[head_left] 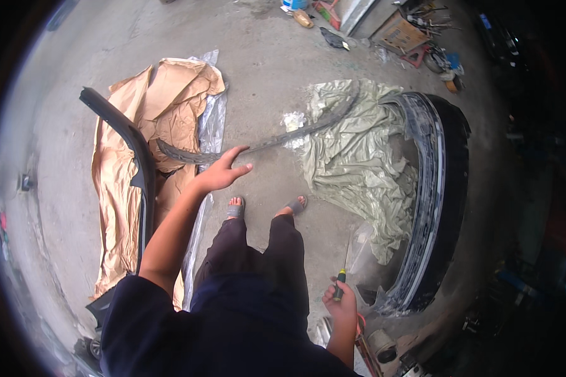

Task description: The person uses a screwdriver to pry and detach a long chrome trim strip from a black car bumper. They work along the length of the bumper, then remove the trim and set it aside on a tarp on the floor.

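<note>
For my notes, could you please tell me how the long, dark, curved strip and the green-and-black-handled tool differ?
The long, dark strip is curved; the green-and-black-handled tool is straight and far shorter. The strip runs crosswise; the tool points away from the body. Both are slender.

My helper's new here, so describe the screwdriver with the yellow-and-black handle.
Find the big curved black bumper at the right. Left of its lower end, the right hand grips the screwdriver. Bright yellow sets it apart from the crumpled, pale green sheet.
</note>
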`<state>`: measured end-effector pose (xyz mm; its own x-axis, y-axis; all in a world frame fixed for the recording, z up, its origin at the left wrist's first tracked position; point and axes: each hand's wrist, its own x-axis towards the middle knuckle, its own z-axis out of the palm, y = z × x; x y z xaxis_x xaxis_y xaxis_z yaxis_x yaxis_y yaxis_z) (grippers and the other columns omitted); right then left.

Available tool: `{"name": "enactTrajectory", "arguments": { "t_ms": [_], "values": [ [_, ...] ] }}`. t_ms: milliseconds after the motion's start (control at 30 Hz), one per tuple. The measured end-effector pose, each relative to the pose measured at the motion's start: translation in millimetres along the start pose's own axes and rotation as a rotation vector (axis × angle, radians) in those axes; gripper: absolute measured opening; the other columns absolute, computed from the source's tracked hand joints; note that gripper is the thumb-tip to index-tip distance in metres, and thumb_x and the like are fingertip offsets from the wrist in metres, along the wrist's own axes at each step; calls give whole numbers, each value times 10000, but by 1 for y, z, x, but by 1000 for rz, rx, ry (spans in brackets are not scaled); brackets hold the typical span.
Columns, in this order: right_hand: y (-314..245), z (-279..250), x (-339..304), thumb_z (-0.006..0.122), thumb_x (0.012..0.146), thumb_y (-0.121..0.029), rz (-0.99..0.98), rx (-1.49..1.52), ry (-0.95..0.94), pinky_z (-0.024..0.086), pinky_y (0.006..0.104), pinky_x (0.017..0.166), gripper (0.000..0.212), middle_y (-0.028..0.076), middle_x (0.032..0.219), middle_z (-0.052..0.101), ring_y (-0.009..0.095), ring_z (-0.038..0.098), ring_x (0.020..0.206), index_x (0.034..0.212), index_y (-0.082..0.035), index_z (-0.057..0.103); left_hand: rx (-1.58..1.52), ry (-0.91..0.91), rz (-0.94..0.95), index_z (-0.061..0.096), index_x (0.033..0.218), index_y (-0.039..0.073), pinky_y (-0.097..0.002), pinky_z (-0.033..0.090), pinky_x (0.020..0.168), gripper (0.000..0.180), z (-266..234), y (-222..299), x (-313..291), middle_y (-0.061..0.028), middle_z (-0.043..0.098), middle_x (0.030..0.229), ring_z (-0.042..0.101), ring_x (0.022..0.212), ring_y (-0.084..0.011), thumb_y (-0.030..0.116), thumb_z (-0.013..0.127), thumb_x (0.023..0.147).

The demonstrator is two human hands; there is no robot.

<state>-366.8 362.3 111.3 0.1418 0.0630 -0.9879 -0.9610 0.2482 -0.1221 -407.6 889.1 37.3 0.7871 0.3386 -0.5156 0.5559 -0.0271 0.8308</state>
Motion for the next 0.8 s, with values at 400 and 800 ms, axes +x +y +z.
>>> {"name": "enactTrajectory", "arguments": {
  "t_ms": [400,800],
  "values": [
    [-72,276,582,581,1054,-281,-314,-39,-586,480,339,616,294,46,865,589,265,557,683,1119,5,601,-180,125,-133,392,1600,138,-515,350,1211,783,310,-162,308,-213,397,1632,377,1517,-433,576,596,984],
    [-141,132,865,709,1037,-302,-168,-1449,-478,392,270,530,251,-29,709,564,79,499,573,971,-83,606,1136,1,260,462,1506,93,-610,349,1170,915,145,-582,529,-201,516,1491,503,1380,-401,450,850,758]
  ]
}}
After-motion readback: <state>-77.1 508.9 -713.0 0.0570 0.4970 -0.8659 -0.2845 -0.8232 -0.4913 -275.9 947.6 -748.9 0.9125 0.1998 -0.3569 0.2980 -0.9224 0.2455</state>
